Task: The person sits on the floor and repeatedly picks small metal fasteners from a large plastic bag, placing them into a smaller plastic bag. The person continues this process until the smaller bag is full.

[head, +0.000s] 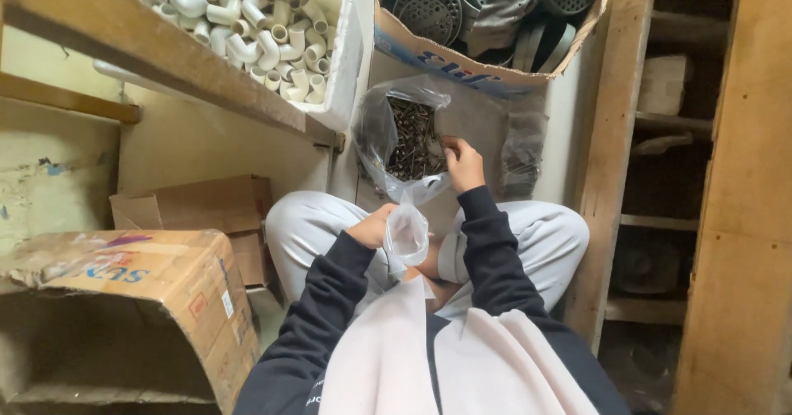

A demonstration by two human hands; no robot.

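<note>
head view: person sits cross-legged on the floor, dark sleeves, light grey trousers. left hand is closed around the neck of a small clear plastic bag, holding it over the lap between the knees. right hand is raised ahead of it, fingers curled and pinched at the mouth of a big clear plastic bag full of dark screws; whether it actually grips any screws cannot be told, the fingertips are too small to read. the big bag stands on the floor just in front of the knees, leaning against the wall, its lower edge touching the top of the small bag. above it, a torn cardboard box with round perforated metal discs and grey parts. upper left, a white tub of white pipe elbows on a wooden shelf. left foreground, an open cardboard carton, a second one behind it. right side, wooden shelving upright
</note>
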